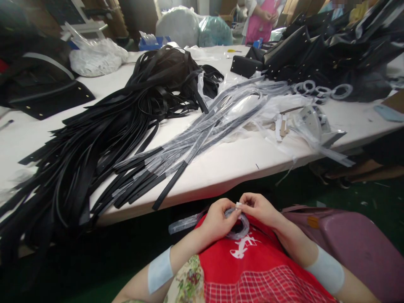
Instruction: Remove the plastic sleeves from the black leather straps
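Close to the body, over the red apron (227,261), my left hand (219,219) is closed on a ring-shaped coil of clear plastic (242,230). The coil looks like a rolled-up plastic sleeve; what its middle holds is hard to make out. My right hand (257,207) pinches a small white piece (239,205) at the coil's upper edge, its fingertips almost meeting those of the left. Beyond the hands, long black straps in clear plastic sleeves (202,143) lie across the table.
A large heap of bare black straps (120,109) covers the left of the white table (227,168) and hangs over its front edge. Several clear plastic rings (341,91) lie near black bags (284,54). A pinkish stool (356,248) stands at right. Another person (261,21) stands across the table.
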Tool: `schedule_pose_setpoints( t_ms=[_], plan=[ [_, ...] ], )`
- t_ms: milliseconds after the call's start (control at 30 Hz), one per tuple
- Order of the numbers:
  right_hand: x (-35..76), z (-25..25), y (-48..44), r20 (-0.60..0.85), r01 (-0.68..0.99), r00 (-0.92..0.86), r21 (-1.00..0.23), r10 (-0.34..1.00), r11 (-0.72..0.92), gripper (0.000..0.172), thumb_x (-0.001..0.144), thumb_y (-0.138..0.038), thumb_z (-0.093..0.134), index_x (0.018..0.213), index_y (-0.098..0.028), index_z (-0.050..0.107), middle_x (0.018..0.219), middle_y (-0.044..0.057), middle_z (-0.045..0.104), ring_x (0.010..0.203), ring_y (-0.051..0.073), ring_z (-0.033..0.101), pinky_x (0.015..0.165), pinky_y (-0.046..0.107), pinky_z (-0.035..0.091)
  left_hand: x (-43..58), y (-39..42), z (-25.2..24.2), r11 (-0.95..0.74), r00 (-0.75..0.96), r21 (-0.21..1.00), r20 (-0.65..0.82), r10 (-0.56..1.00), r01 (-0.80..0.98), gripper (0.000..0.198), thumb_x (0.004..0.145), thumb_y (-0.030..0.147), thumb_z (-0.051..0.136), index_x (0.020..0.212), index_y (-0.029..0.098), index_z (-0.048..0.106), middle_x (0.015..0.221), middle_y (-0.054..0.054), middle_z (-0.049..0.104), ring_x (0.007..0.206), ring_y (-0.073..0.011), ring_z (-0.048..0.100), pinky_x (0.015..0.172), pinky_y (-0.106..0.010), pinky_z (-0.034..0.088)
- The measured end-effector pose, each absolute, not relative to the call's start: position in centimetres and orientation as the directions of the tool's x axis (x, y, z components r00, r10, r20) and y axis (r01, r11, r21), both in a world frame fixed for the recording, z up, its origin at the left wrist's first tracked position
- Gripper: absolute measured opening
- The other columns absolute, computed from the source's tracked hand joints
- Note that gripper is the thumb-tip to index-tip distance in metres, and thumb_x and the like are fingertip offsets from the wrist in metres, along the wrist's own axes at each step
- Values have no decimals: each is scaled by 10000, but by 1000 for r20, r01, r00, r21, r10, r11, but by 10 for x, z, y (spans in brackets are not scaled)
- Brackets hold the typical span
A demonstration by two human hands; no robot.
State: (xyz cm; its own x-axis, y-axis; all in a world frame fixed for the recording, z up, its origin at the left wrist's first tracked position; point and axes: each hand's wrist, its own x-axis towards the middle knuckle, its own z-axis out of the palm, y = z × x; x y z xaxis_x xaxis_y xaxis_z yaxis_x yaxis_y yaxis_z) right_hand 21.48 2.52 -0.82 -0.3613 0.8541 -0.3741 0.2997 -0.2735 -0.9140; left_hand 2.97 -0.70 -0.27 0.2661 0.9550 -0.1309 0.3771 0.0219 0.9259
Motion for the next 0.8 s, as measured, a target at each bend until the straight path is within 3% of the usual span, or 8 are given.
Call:
schedule_pose_setpoints(
  t_ms=[167,300,500,633,733,800],
  plan=[
    [214,-15,28,-436,255,-356,-896,827,-362,410,799,-569,608,793,-162,657,682,7,608,606,128,506,583,265,399,31,-10,4,-19,291,946,-80,953,323,172,853,286,597,742,169,656,764,-32,652,739,-148,598,719,-267,448],
    [212,-13,26,-477,217,-491,-877,729,-428,359,739,-505,699,763,-147,700,746,29,663,697,155,562,677,286,433,29,-13,8,-76,301,953,-17,953,293,200,883,293,575,752,171,665,862,-54,618,836,-155,595,782,-278,462],
    [204,-7,20,-469,70,-452,-867,759,-494,282,718,-412,754,759,-138,705,699,10,660,644,129,560,639,260,428,25,-18,12,-117,315,933,5,949,339,228,915,317,543,768,204,675,978,-53,505,991,-165,542,875,-291,447],
    [200,-2,12,-348,163,-303,-936,887,-311,241,783,-392,688,746,-154,698,720,27,675,673,154,586,643,271,444,25,-18,15,-51,251,935,-41,967,351,229,912,314,535,743,195,636,990,-46,487,976,-163,538,887,-305,436],
    [201,-1,5,-176,312,-235,-945,956,-97,224,849,-358,613,760,-173,704,770,42,689,745,178,620,708,287,467,26,-15,16,46,230,948,-123,965,316,220,896,290,533,704,189,572,883,-20,531,864,-150,544,816,-296,437],
    [202,-1,3,-131,355,-234,-934,963,-41,232,873,-350,588,763,-182,705,771,42,688,750,179,628,712,285,471,27,-14,16,133,250,955,-201,947,266,177,869,263,540,707,191,542,786,1,564,772,-141,536,742,-284,433]
  ],
)
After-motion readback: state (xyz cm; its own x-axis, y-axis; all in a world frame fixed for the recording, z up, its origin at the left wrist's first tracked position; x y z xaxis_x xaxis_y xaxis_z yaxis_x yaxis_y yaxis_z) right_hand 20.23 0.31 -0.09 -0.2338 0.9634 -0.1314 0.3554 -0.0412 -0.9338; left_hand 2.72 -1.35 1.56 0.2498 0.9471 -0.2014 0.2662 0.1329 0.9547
